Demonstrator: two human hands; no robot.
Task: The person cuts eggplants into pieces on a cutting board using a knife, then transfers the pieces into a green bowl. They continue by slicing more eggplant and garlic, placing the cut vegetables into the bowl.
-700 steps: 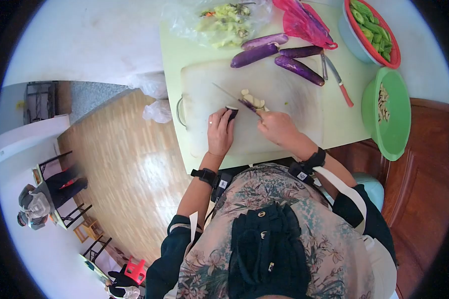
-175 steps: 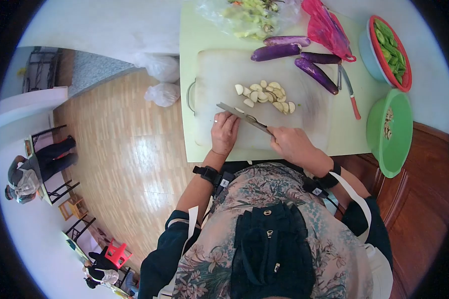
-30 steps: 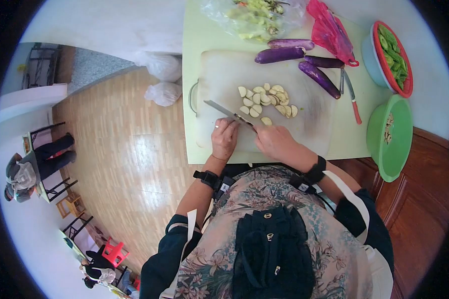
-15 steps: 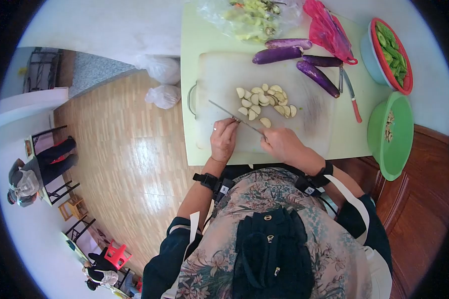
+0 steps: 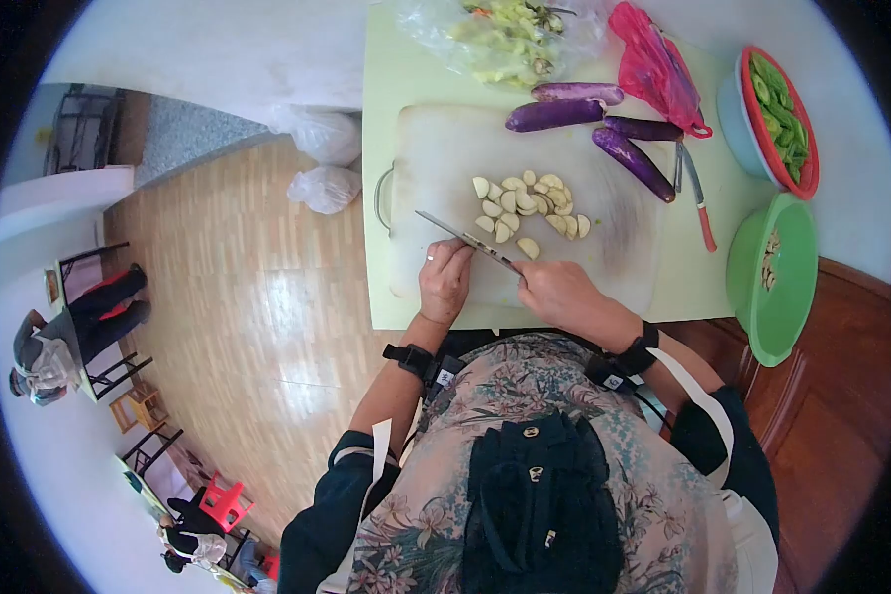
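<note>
My right hand [image 5: 564,295] is closed around the handle of a kitchen knife [image 5: 455,234], whose blade points left and away from me over the white cutting board [image 5: 431,148]. At the near part of the board, my left hand [image 5: 445,279] pinches a small piece of eggplant against the blade; fingers and knife mostly hide it. Pale cut eggplant pieces [image 5: 510,201] lie loosely grouped beyond the knife, with a single piece [image 5: 528,247] closer to my right hand. Several whole purple eggplants [image 5: 556,115] rest at the board's far edge.
A pink plastic bag [image 5: 655,69] and a clear bag of green trimmings [image 5: 510,45] lie at the back. On the right are a red-handled knife [image 5: 703,213], a red basket of green vegetables [image 5: 810,163] and a green basin [image 5: 797,297]. Other people [image 5: 49,346] are far left.
The knife blade has tilted slightly at my left fingertips, now covering more of the piece there. My right hand has shifted very little. The cut pieces keep their places on the board.
</note>
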